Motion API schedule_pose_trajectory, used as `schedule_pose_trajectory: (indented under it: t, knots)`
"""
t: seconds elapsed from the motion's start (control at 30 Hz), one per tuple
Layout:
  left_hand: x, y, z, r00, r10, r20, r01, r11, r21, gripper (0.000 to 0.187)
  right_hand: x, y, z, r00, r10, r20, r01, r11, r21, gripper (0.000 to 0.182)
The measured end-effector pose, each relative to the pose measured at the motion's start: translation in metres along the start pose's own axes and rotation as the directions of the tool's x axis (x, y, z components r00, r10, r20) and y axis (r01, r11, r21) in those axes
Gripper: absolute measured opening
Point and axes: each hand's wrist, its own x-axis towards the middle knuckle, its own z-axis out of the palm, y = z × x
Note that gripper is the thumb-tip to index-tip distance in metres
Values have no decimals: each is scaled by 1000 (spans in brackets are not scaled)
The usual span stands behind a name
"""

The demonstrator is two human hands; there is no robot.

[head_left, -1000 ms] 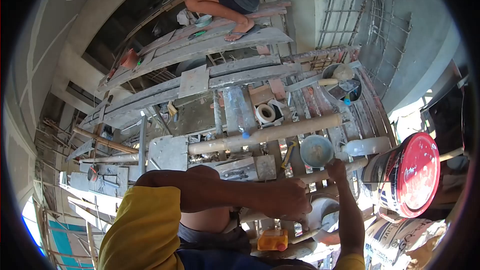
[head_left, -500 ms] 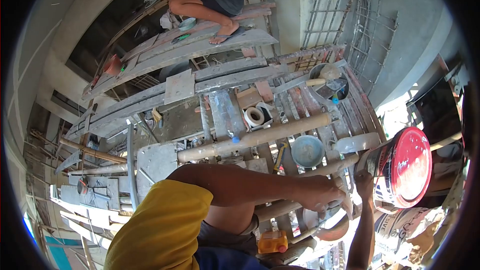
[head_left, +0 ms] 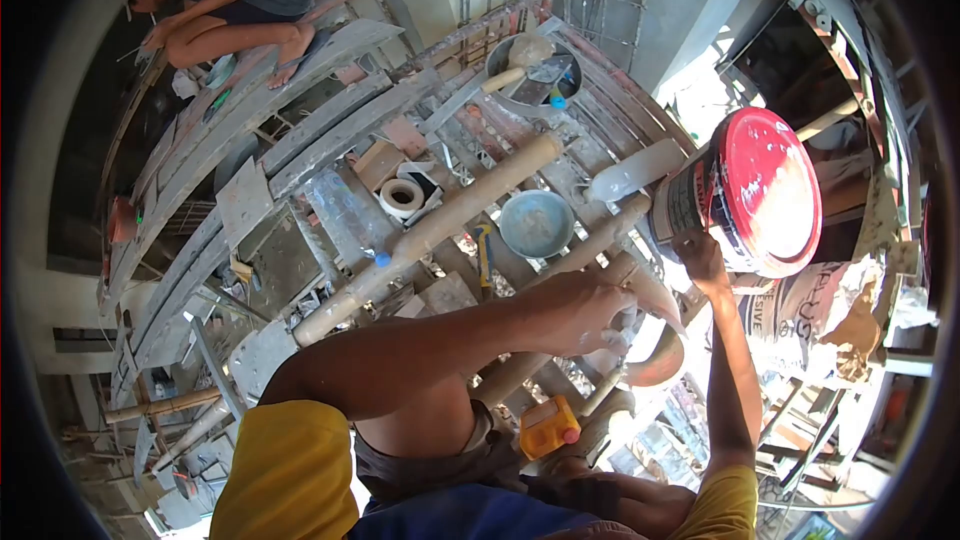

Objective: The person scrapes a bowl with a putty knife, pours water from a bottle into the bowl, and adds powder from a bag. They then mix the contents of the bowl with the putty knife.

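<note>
From the head view, my right hand [head_left: 700,255] has left the blue bowl [head_left: 537,223] it hovered near a second ago and now grips the lower rim of the big paint bucket [head_left: 735,195], which lies tipped with its glossy red lid facing me. My left hand [head_left: 590,315] stays curled round a pale, plaster-crusted container [head_left: 655,340] between the rough bamboo poles [head_left: 440,225]. The scaffold planks [head_left: 250,130] are splashed with dried cement.

sack [head_left: 790,312] printed with partial letters "ESIVE", bucket label [head_left: 690,202] unreadable
</note>
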Motion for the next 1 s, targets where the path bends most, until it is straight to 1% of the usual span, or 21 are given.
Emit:
schedule_pose_trajectory:
  t: [0.07, 0.13, 0.17, 0.23, 0.3, 0.37, 0.43, 0.5, 0.53, 0.57, 0.6, 0.63, 0.67, 0.7, 0.73, 0.8, 0.83, 0.87, 0.9, 0.97, 1.0]
  knots:
    - [-4, -3, 1, 999, 6, 32, -7, 1000, 28, 49, 1, -6, -8, 1000, -24, -9, 24, 1000, -18, 15]
    - [-8, -3, -1, 998, 10, 61, -13, 998, 61, 51, 1, 5, -11, 998, 50, -44, -50, 999, -1, 14]
    - [-8, -3, -3, 990, -17, 138, 5, 996, 84, 52, 1, 12, -12, 998, 59, -39, -58, 998, 24, 13]
    - [-8, -1, -4, 971, -24, 236, -1, 995, 105, 53, -1, 1, -22, 996, 91, 17, -89, 992, -87, 18]
    - [-6, 1, -4, 896, -167, 412, 44, 956, 291, 62, -6, -7, -34, 977, 148, 151, -147, 989, -20, 22]
    - [-10, -3, 4, 893, -156, 423, 14, 947, 320, 66, -10, -4, -35, 967, 148, 206, -154, 988, 11, 29]
    - [-10, -2, 8, 890, -145, 431, -16, 937, 348, 70, -13, -5, -40, 924, 183, 336, -182, 983, -37, 36]
    - [-5, 5, 6, 881, -192, 433, 43, 942, 332, 76, -27, -7, -40, 961, 95, 258, -15, 956, -293, 29]
    - [-4, 4, 7, 896, -166, 412, 21, 942, 335, 76, -30, 16, -33, 917, -104, 385, 275, 864, -422, 25]
    - [1, 6, 8, 889, -137, 437, -19, 942, 335, 76, -27, 45, -27, 805, -258, 534, 545, 677, -494, 21]
    - [3, 10, 8, 884, -171, 436, 22, 945, 328, 76, -31, 62, -27, 711, -415, 568, 693, 549, -466, 19]
    - [4, 14, 9, 878, -210, 431, 68, 944, 321, 77, -42, 49, -40, 717, -455, 528, 688, 585, -431, 22]
    - [6, 15, 10, 881, -201, 429, 62, 946, 317, 77, -52, 34, -52, 834, -281, 474, 487, 779, -395, 26]
    - [8, 16, 11, 878, -190, 440, 44, 946, 321, 77, -61, 20, -66, 897, -87, 432, 250, 909, -335, 30]
    - [9, 16, 13, 872, -210, 443, 57, 941, 333, 76, -67, 14, -82, 904, -78, 421, 236, 910, -339, 30]
    - [13, 20, 14, 863, -226, 452, 63, 935, 349, 76, -77, 11, -104, 904, -21, 426, 167, 936, -309, 41]
    - [15, 24, 15, 864, -234, 446, 50, 921, 387, 75, -83, 16, -114, 954, -80, 288, 159, 952, -262, 30]
    - [17, 26, 16, 866, -247, 436, 46, 906, 422, 75, -92, 20, -129, 980, 36, 193, 26, 950, -312, 31]
    - [19, 28, 19, 864, -256, 434, 59, 906, 418, 75, -100, -1, -151, 984, 143, 104, -100, 934, -343, 32]
    - [19, 30, 19, 862, -266, 432, 90, 918, 385, 74, -109, 2, -163, 987, -22, -161, -42, 923, -383, 36]
    - [16, 22, 24, 891, -212, 403, 51, 926, 373, 72, -106, -1, -164, 988, 24, -151, -67, 954, -293, 36]
